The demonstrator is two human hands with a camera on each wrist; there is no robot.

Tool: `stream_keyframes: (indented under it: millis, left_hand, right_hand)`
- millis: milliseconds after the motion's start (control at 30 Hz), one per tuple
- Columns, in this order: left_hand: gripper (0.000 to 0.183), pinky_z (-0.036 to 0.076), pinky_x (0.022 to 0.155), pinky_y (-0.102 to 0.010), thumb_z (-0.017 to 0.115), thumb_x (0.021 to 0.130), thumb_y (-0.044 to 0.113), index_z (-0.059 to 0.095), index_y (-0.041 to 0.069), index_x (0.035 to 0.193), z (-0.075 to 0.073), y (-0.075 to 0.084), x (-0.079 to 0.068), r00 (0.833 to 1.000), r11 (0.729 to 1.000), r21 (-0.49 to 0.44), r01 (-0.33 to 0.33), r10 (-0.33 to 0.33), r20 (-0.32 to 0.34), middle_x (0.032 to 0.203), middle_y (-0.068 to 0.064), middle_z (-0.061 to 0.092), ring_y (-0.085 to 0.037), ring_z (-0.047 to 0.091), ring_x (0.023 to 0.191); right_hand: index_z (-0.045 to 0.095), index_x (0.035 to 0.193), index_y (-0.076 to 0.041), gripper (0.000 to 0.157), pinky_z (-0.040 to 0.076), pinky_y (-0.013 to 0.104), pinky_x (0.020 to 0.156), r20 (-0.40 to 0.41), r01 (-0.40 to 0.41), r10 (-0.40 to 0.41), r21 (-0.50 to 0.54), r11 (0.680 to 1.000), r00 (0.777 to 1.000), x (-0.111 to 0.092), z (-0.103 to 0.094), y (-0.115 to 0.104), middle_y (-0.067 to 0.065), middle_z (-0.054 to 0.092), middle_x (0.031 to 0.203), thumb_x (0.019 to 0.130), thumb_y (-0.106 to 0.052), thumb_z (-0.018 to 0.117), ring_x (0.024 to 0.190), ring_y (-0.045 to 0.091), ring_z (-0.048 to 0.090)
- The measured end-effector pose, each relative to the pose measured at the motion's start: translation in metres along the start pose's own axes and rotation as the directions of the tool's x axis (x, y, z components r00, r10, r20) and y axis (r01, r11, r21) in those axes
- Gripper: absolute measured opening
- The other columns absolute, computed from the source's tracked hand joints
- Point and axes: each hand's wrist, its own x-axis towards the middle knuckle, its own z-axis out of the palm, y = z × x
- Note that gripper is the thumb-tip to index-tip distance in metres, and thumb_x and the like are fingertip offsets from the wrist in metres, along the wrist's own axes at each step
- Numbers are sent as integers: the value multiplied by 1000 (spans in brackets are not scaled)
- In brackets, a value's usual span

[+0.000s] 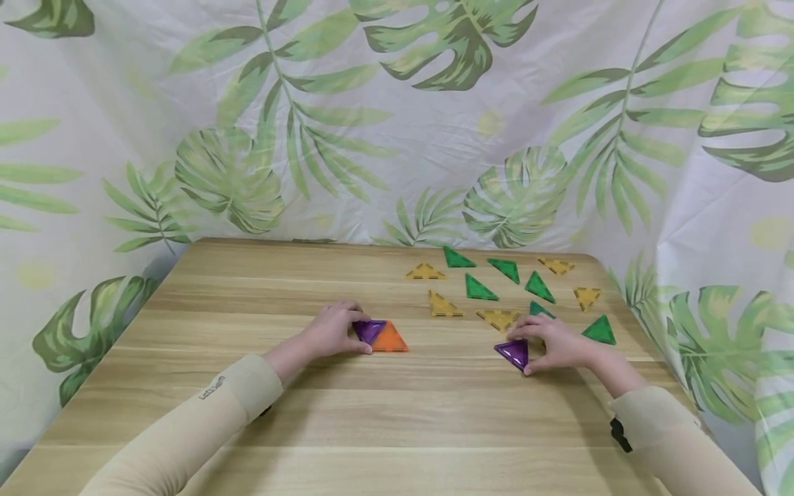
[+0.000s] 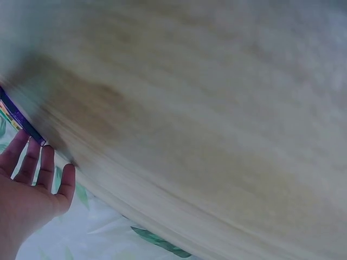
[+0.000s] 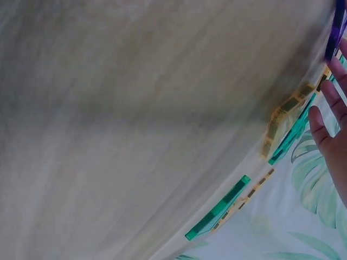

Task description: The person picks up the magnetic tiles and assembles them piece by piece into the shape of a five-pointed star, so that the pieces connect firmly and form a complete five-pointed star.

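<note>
Near the middle of the table, my left hand (image 1: 327, 332) pinches a translucent purple triangle tile (image 1: 369, 331) between thumb and fingers. An orange triangle tile (image 1: 393, 338) lies against that tile's right side. On the right, my right hand (image 1: 558, 344) grips a second purple triangle tile (image 1: 514, 353) by its edges, just in front of a yellow triangle tile (image 1: 496, 318). A green tile (image 1: 541, 310) is partly hidden behind the right hand. Both wrist views show only part of each hand, with a purple edge (image 2: 20, 116) at the left fingertips and another purple tile (image 3: 335, 32) at the right.
Several green triangle tiles (image 1: 481, 287) and several yellow ones (image 1: 444, 304) lie scattered over the back right of the wooden table (image 1: 372, 427). One green tile (image 1: 599, 331) sits beyond the right wrist. A leaf-patterned cloth (image 1: 422, 138) hangs behind the table.
</note>
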Motion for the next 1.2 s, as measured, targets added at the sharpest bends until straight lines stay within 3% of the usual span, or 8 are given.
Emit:
stream_keyframes:
  millis: [300, 500, 700, 1033, 1200]
  left_hand:
    - [64, 39, 94, -50, 79, 68, 51, 67, 10, 117, 1, -1, 0, 1000, 1000, 15, 13, -13, 11, 114, -8, 59, -29, 52, 109]
    - [65, 40, 94, -50, 79, 68, 52, 67, 11, 116, 2, -1, 1, 1000, 999, 27, 18, -18, 10, 115, -9, 59, -29, 51, 109]
    - [65, 41, 94, -49, 79, 68, 51, 67, 11, 116, 2, -2, 1, 1000, 1000, 9, 16, -17, 19, 115, -9, 58, -28, 52, 108]
    - [64, 42, 94, -49, 80, 67, 53, 68, 12, 115, 3, -4, 3, 999, 1000, 3, 16, -16, 36, 115, -9, 59, -28, 53, 108]
    - [64, 44, 93, -46, 79, 66, 54, 69, 12, 113, 3, -7, 5, 999, 1000, 11, 1, -2, 39, 112, -6, 60, -26, 54, 106]
  right_hand:
    - [64, 119, -20, 61, 47, 44, 86, 15, -19, 20, -29, 999, 1000, 2, 4, -4, 5, 56, 124, 70, -53, 78, 111, 24, 51]
    - [64, 117, -16, 54, 49, 35, 83, 27, -48, 48, -16, 999, 998, 7, 3, -9, 2, 57, 119, 72, -42, 79, 105, 18, 54]
    - [64, 117, -11, 58, 50, 34, 82, 20, -79, 79, -23, 997, 997, 14, 4, -16, 2, 58, 114, 73, -46, 77, 99, 16, 54]
    - [61, 123, -12, 60, 49, 39, 86, 31, -104, 104, -4, 995, 994, 50, 10, -44, 8, 56, 121, 77, -47, 73, 105, 22, 56]
    - [62, 122, -12, 57, 50, 30, 77, 30, -61, 61, -9, 998, 998, 76, 11, -59, 3, 57, 114, 77, -44, 74, 95, 15, 57]
